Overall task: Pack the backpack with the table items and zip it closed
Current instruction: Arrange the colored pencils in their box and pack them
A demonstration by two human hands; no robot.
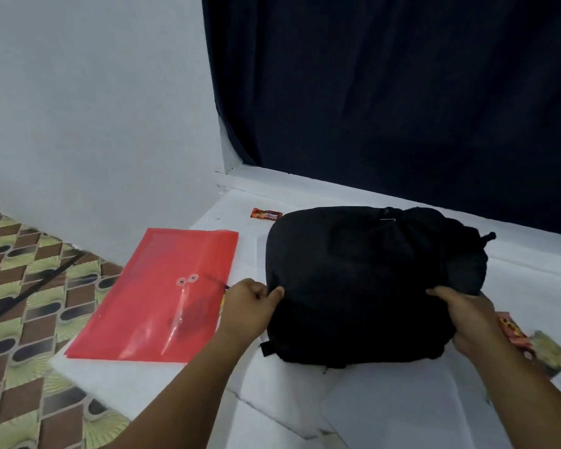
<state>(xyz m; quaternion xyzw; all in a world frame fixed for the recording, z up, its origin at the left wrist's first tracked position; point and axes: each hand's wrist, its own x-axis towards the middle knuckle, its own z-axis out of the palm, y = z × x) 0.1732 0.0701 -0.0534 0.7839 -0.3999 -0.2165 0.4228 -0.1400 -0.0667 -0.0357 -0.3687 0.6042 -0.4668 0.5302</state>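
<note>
A black backpack (363, 280) lies flat on the white table (386, 413). My left hand (250, 306) grips its left edge, thumb on top of the fabric. My right hand (467, 319) grips the right side, fingers curled over the cloth. A red plastic envelope folder (156, 296) with a string clasp lies to the left of the bag. A small red snack wrapper (265, 214) sits behind the bag's far left corner. Another red snack packet (512, 332) lies to the right, partly hidden by my right wrist.
A printed card or packet (551, 351) lies at the table's right edge. A dark curtain (402, 92) hangs behind the table and a white wall (94, 108) stands at left. Patterned floor tiles (23, 303) show beyond the table's left edge.
</note>
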